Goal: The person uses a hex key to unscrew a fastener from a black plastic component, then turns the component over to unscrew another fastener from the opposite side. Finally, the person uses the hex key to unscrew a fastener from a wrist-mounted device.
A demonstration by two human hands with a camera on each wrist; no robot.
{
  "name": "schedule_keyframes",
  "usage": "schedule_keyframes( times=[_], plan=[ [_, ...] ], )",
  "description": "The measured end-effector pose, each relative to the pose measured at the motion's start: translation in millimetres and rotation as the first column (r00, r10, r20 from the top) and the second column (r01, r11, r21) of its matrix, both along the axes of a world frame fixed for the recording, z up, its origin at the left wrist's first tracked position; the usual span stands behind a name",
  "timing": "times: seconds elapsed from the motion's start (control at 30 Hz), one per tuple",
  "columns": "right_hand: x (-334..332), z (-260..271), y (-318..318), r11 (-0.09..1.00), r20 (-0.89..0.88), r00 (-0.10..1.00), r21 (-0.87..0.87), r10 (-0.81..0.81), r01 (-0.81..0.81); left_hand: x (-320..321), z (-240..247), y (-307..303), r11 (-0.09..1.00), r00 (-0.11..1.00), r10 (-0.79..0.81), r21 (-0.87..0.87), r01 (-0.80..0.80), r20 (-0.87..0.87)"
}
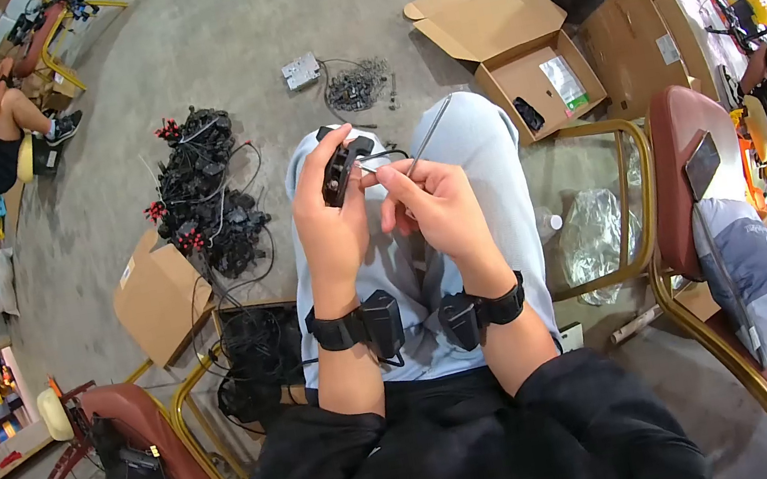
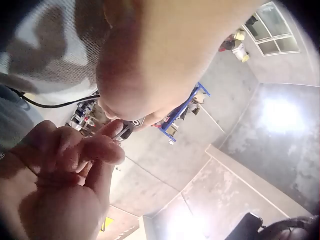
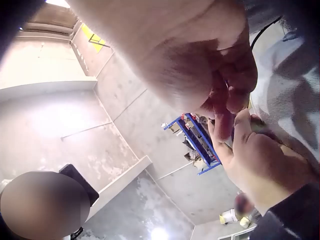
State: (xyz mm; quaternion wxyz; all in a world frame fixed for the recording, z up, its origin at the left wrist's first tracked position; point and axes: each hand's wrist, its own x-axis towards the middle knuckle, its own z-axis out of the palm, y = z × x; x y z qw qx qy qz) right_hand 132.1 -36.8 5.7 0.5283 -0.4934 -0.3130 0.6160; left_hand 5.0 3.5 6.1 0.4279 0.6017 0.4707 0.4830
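Above the person's knees, the left hand [image 1: 331, 218] grips a small black device [image 1: 344, 171], its fingers and thumb curled round the sides. The right hand [image 1: 438, 202] pinches a thin metal tool [image 1: 430, 135] whose shaft slants up and to the right; its other end points toward the device. A black cable leaves the device near the fingertips. In the left wrist view, part of the device [image 2: 136, 123] shows between the left hand [image 2: 135, 95] and the right hand [image 2: 65, 175]. In the right wrist view, the hands nearly hide it.
On the floor lie a heap of black cables and parts [image 1: 208, 193], a silver box [image 1: 302, 71] and a pile of small pieces [image 1: 358, 86]. An open cardboard box [image 1: 540, 81] stands at the right. Chairs flank the person, and another person sits at upper left.
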Motion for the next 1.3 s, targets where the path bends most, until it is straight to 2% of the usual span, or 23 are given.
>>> schedule_keyframes(
  times=[0.1, 0.13, 0.17, 0.27, 0.33, 0.47, 0.77, 0.83, 0.93, 0.97, 1.03, 1.07, 1.13, 1.17, 1.23, 1.27, 1.3],
  plan=[
    [-2.6, -1.6, -3.2, 0.999, -0.027, 0.999, -0.021, 0.023, -0.024, -4.2, -6.1, -1.0, 0.999, 0.999, -0.025, 0.022, 0.026, -0.032],
    [-3.1, 2.0, -3.6, 1.000, -0.064, 0.998, -0.020, 0.020, -0.022, -0.9, -6.1, -1.0, 0.993, 0.995, 0.022, 0.114, -0.010, -0.102],
    [-2.9, 2.0, -2.5, 1.000, -0.065, 0.998, -0.017, 0.020, -0.021, -1.6, -5.1, -0.6, 0.993, 0.995, 0.022, 0.117, -0.010, -0.102],
    [-0.4, 3.3, -2.8, 0.999, -0.053, 0.998, -0.042, 0.029, -0.032, -0.9, -2.6, -3.0, 0.997, 0.999, -0.037, 0.071, 0.038, -0.011],
    [0.5, 5.7, -1.8, 0.997, -0.136, 0.990, -0.069, 0.029, -0.039, 0.4, -1.8, -2.5, 0.999, 0.998, -0.043, 0.016, 0.042, 0.050],
    [1.3, 2.9, -1.1, 0.993, -0.177, 0.984, -0.115, 0.009, -0.029, -1.5, -7.2, -0.7, 0.996, 0.996, -0.067, 0.068, 0.063, 0.063],
    [2.3, 0.8, -2.6, 0.991, -0.285, 0.958, -0.122, 0.015, -0.052, -3.6, -11.5, 2.1, 0.981, 0.997, -0.051, 0.182, 0.063, -0.065],
    [4.9, -2.5, -3.0, 0.986, -0.352, 0.932, -0.100, 0.089, -0.132, -1.4, -10.3, 1.5, 0.962, 0.997, -0.024, 0.271, 0.045, -0.079],
    [3.8, -3.5, -3.5, 0.990, -0.378, 0.925, -0.106, 0.043, -0.089, -3.5, -13.1, 4.0, 0.943, 0.992, -0.032, 0.325, 0.070, -0.122],
    [2.3, -4.4, -3.0, 0.991, -0.376, 0.925, -0.101, 0.044, -0.089, -2.4, -12.4, 3.6, 0.942, 0.992, -0.032, 0.330, 0.070, -0.120],
    [-3.3, -8.4, -4.1, 0.999, -0.188, 0.982, 0.032, -0.011, 0.018, -0.4, -8.6, -1.6, 0.993, 0.996, -0.074, 0.097, 0.069, 0.046],
    [-5.0, -10.0, -3.2, 0.999, -0.188, 0.982, 0.035, -0.009, 0.016, -0.1, -8.2, -1.8, 0.993, 0.996, -0.073, 0.099, 0.068, 0.045],
    [-8.0, -12.6, -3.0, 0.967, 0.039, 0.996, 0.245, -0.079, 0.067, -0.6, -8.0, -3.1, 1.000, 1.000, 0.006, 0.029, -0.006, 0.011],
    [-8.1, -12.4, -3.7, 0.969, 0.036, 0.996, 0.239, -0.077, 0.066, -0.8, -8.0, -3.7, 1.000, 1.000, 0.008, 0.023, -0.008, 0.007],
    [-5.1, -10.1, -3.9, 0.980, 0.046, 0.998, 0.197, -0.039, 0.029, 1.8, -6.3, -2.3, 0.999, 0.989, 0.032, -0.022, -0.029, 0.147],
    [-5.1, -9.5, -5.8, 0.983, 0.044, 0.998, 0.180, -0.040, 0.031, 0.0, -3.7, -1.7, 0.994, 0.997, 0.059, 0.094, -0.054, -0.044],
    [-5.2, -8.9, -5.5, 0.991, -0.035, 0.999, 0.128, -0.026, 0.031, -2.5, -6.6, -2.6, 0.995, 0.997, 0.054, 0.080, -0.051, -0.047]
  ],
)
